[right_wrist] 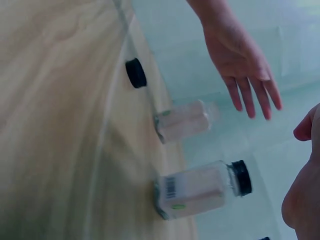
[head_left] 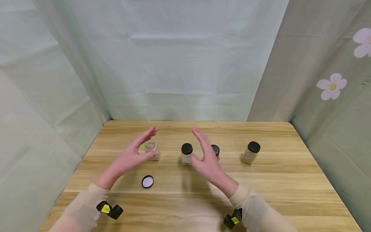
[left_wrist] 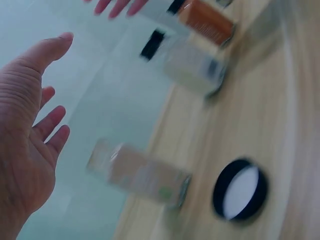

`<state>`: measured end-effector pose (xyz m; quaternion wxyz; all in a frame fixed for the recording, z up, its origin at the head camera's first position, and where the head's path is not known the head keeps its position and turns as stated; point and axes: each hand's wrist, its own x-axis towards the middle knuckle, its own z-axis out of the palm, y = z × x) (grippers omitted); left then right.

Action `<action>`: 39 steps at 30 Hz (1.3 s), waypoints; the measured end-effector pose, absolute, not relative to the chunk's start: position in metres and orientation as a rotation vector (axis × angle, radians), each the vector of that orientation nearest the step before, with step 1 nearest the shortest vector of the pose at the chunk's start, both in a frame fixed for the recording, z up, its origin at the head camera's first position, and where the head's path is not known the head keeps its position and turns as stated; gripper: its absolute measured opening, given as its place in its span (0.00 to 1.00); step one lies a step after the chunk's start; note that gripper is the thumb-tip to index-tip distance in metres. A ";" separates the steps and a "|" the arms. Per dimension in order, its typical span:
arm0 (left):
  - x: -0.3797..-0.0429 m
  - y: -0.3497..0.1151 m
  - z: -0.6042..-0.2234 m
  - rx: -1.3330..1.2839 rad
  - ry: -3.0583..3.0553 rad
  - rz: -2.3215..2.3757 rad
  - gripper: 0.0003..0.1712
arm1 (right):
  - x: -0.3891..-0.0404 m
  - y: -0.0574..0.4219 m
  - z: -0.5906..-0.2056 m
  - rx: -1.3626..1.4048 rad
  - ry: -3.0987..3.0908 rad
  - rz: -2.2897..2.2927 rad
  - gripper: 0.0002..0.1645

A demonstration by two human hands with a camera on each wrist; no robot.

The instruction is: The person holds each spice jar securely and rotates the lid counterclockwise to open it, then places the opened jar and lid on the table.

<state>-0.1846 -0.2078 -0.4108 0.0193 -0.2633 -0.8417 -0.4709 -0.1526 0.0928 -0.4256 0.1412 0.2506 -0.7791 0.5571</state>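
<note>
Head: noted left hand (head_left: 130,158) and right hand (head_left: 208,162) raised above table (head_left: 290,187), fingers extended and relaxed, grasping nothing. Located open jar (head_left: 152,149) on table, partly hidden by left hand; black lid (head_left: 147,181) nearer the camera, lining up, probably to keep it clean. Left wrist: confirmed gap between left hand and open jar; read long axis vertical, mouth upward. Right wrist: found capped jar (right_wrist: 196,192) near, likewise upright; judged both stood base-down for steadiness.

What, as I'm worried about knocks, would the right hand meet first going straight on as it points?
Probably the back curtain; the right hand seems to point past the jars, though depth is unclear.
</note>
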 end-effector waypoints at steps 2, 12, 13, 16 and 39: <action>-0.183 -0.196 -0.414 -0.873 -2.605 -1.483 0.50 | -0.152 0.090 -0.430 0.682 -2.287 1.662 0.54; -0.184 -0.148 -0.446 -0.956 -2.638 -1.580 0.48 | -0.151 0.081 -0.450 0.592 -2.377 1.763 0.52; -0.186 -0.146 -0.450 -0.945 -2.651 -1.575 0.48 | -0.152 0.080 -0.452 0.574 -2.391 1.764 0.52; -0.191 -0.139 -0.459 -0.925 -2.689 -1.546 0.48 | -0.154 0.077 -0.458 0.519 -2.426 1.782 0.54; -0.212 -0.117 -0.492 -0.701 -2.778 -1.719 0.39 | -0.175 0.062 -0.481 0.225 -2.297 2.013 0.47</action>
